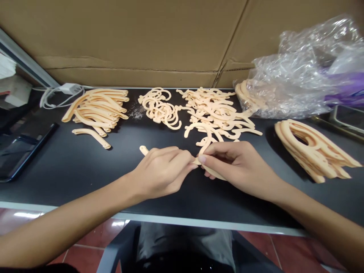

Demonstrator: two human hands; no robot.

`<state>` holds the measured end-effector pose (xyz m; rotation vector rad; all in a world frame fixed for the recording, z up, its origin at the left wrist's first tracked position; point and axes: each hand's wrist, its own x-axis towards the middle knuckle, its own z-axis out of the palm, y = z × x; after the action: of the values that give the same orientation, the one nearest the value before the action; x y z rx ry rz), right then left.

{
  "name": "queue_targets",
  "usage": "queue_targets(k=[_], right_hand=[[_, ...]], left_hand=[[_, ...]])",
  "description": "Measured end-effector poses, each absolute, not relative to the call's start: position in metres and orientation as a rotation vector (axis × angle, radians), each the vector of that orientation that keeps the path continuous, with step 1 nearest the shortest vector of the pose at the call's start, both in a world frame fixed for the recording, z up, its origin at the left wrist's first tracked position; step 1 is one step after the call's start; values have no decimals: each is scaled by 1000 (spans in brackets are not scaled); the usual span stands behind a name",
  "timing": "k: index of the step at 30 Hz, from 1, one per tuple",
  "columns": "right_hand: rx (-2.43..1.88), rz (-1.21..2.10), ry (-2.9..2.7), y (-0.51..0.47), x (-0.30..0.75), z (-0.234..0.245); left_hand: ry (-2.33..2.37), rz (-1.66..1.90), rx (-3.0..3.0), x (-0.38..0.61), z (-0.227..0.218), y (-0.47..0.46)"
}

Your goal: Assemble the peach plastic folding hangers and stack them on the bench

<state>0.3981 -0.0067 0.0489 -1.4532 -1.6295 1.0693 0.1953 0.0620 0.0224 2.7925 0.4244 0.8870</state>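
Both hands meet at the middle of the black table (71,167). My left hand (163,170) is closed around a peach plastic hanger arm (144,150), whose rounded end pokes out past the knuckles. My right hand (236,165) pinches another peach hanger piece (216,175) that shows under its fingers. The two pieces touch between my fingertips. Just beyond the hands lies a tangled heap of hook pieces (216,110).
A stack of curved arms (98,108) lies back left, a smaller hook pile (160,108) at centre, a stack of assembled hangers (313,148) at right. A crumpled clear plastic bag (301,72) sits back right. Cardboard (142,38) walls the rear. A phone (19,149) lies far left.
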Motion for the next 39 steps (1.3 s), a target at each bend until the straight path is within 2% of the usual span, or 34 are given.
queue_targets(k=[6, 12, 18, 24, 29, 33, 39], right_hand=[[-1348, 272, -1951, -11, 400, 36], [-1298, 113, -2199, -10, 395, 23], [-1206, -311, -2279, -13, 379, 15], [-1178, -408, -2258, -13, 377, 16], [-1180, -458, -2126, -31, 392, 24], [-1267, -268, -1863, -58, 412, 17], [-1437, -191, -1978, -67, 417, 2]], left_hand=[[596, 918, 2734, 197, 26, 64], [765, 968, 2968, 187, 27, 46], [1139, 994, 2998, 173, 22, 26], [1302, 925, 2911, 177, 21, 26], [1295, 1074, 2743, 157, 24, 27], [1262, 1085, 2656, 115, 20, 35], [1212, 913, 2638, 89, 9, 42]])
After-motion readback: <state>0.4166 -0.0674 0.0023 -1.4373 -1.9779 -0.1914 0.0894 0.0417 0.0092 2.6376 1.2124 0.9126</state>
